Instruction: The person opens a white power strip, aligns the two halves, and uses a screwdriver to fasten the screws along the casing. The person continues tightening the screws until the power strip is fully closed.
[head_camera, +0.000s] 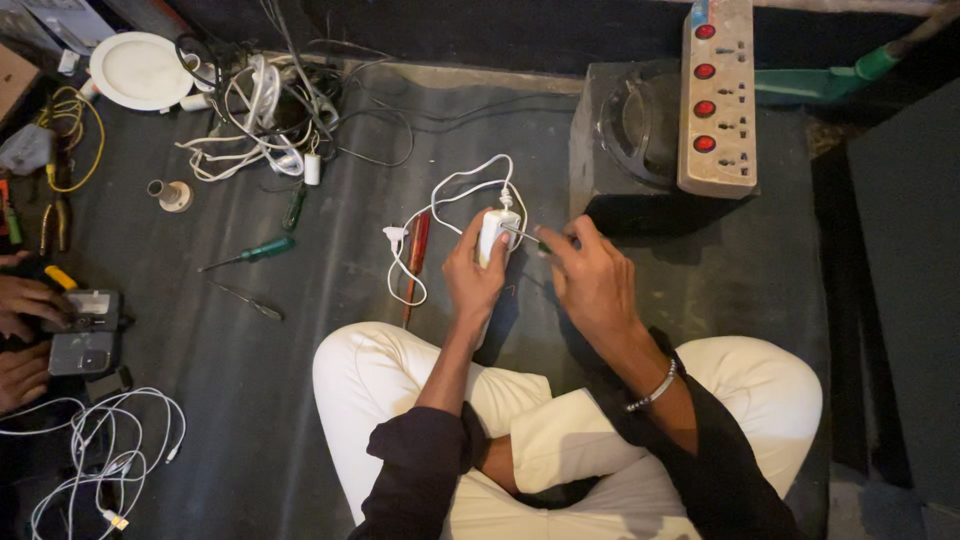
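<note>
On the dark mat (300, 400) in front of your crossed legs, everything sits within easy reach. Largest is the black speaker box (640, 130) ahead on your right, with a beige power strip (716, 95) lying on top of it. Off to the far left lie a round white lamp panel (140, 70) and a tangle of white cables (260, 125); another person's hands (25, 335) work on phones at the left edge. A green-handled screwdriver (255, 252) and a red-handled one (416, 255) lie loose on the mat.

Your left hand (475, 275) is closed around the white charger adapter (497, 235), just above your knees, its white cable (440, 205) looping away to the left. Your right hand (590, 280) pinches a thin screwdriver (522, 236), its tip touching the adapter's top end.

Keep the adapter braced firmly so it cannot twist, hold the blade in line with the seam or screw, and press gently, I would judge, since a slip would run toward your left fingers.
</note>
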